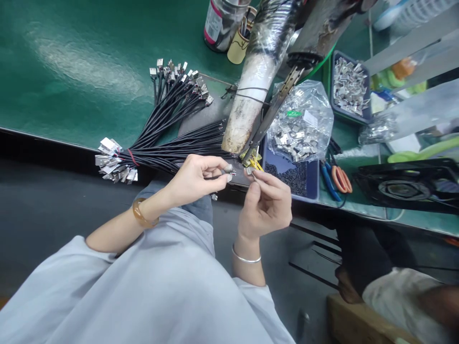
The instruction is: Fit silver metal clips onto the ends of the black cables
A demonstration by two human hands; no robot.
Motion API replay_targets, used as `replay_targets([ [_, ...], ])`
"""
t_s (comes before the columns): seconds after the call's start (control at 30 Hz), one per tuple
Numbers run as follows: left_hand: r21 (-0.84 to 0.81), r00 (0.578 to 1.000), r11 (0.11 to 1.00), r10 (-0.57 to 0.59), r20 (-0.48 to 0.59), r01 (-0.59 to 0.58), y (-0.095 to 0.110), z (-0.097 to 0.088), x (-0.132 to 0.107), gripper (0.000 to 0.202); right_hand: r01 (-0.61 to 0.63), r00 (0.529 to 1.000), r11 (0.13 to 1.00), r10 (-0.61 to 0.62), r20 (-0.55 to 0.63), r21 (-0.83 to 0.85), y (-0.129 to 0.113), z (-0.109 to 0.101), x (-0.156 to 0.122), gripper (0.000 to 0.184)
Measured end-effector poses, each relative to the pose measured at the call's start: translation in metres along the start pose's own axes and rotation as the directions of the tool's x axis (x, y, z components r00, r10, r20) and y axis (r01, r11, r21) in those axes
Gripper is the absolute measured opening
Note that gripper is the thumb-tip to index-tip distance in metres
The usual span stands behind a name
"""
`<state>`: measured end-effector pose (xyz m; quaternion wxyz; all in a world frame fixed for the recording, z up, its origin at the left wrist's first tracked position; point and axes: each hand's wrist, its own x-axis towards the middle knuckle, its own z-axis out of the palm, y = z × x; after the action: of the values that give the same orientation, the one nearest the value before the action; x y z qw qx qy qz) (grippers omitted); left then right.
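My left hand [202, 179] is closed in a pinch on the end of a black cable [234, 173], whose tip with thin wires points right. A short gap away, my right hand [267, 200] pinches a small silver metal connector shell [250, 170] between thumb and fingers. Left of my hands lies a bundle of black cables [158, 155], tied with a red band, with silver plugs [114, 160] on the tied end. More plugs [179, 74] top the cables fanned out behind. Just beyond the hands, yellow strips [256, 162] show under a metal arm [274, 112].
A plastic-wrapped tube [251, 91] slants down close to my hands. To the right are a bag of metal shells [299, 124], a blue tray of small black parts [311, 179], a bin of shells [350, 88], pliers [330, 181] and a black fan [405, 186]. Another person sits at right.
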<state>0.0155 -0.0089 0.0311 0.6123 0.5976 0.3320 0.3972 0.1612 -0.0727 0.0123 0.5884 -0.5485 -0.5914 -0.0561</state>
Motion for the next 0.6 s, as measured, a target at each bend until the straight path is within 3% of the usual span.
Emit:
replay_targets([
  [0.17, 0.038, 1.0, 0.999, 0.017, 0.007, -0.017, 0.0006, 0.0044, 0.0011, 0.009, 0.087, 0.995, 0.996, -0.088, 0.051, 0.022, -0.0003, -0.0004, 0.0009, 0.01],
  [0.33, 0.06, 1.0, 0.998, 0.013, -0.024, -0.011, 0.0012, 0.0055, 0.0026, 0.016, -0.103, 0.994, 0.981, 0.105, -0.003, 0.164, -0.0002, 0.0008, 0.0033, 0.005],
  [0.43, 0.047, 0.999, 0.999, 0.004, -0.035, -0.003, 0.0021, 0.0051, 0.0039, 0.019, -0.156, 0.987, 0.972, 0.148, 0.057, 0.178, 0.0023, 0.0002, 0.0044, 0.005],
  [0.6, 0.071, 0.997, 0.997, 0.008, -0.074, -0.003, 0.0033, 0.0058, 0.0063, 0.021, -0.018, 0.99, 0.998, 0.01, 0.138, 0.059, 0.0076, -0.0012, 0.0066, 0.009],
])
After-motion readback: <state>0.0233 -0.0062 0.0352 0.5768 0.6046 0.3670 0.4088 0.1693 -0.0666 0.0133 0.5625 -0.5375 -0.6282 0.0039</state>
